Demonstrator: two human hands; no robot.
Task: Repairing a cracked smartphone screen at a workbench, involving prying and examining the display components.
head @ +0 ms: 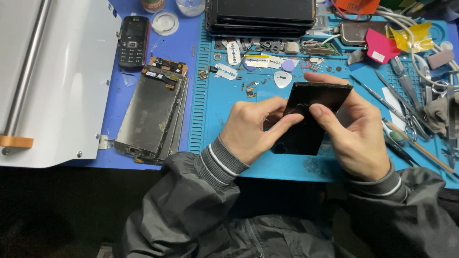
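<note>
Gripped by both hands above the blue mat on the bench, a black phone panel is pinched: left hand at its left edge, right hand along its right. Even, gentle pressure seems wise, since thin glass may crack.

A black phone screen is held tilted between both hands over the blue mat. Left of it lie stacked grey screen panels. A dark-screened keypad phone lies above them.
</note>
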